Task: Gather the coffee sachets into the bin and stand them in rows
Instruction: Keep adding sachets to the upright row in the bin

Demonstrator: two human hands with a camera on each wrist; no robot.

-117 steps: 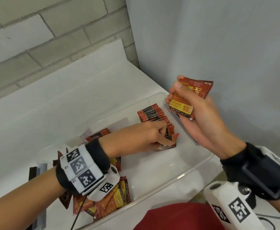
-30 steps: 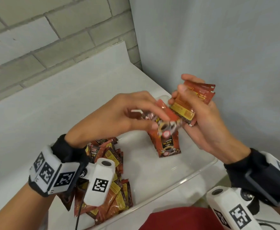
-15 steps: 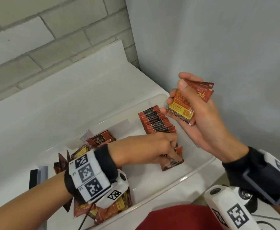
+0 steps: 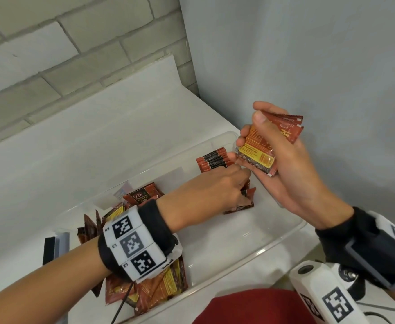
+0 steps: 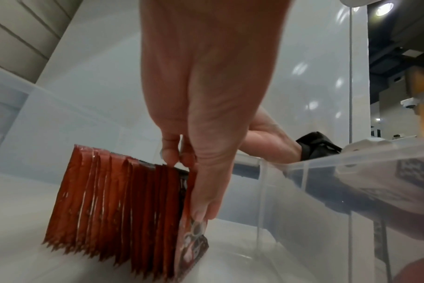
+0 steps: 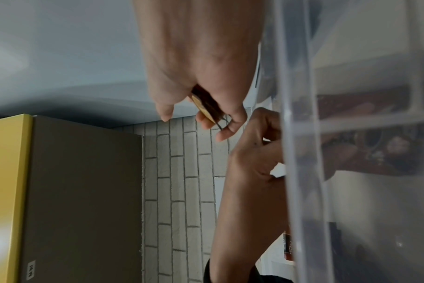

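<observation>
A clear plastic bin sits on the white table. A row of red coffee sachets stands on edge at its far right end. My left hand reaches into the bin at the near end of that row. Its thumb presses the nearest sachet upright against the row while its fingertips rest on the row's top edge. My right hand hovers above the bin's right corner and grips a small stack of sachets. A loose pile of sachets lies at the bin's left end, partly hidden by my left wrist.
A grey wall stands close on the right and a brick wall at the back. A black and grey object lies on the table left of the bin. Red clothing shows at the bottom edge.
My left hand drew one sachet from the stack in my right hand, carried it down into the bin and now holds it against the near end of the row. My right hand stayed put.
</observation>
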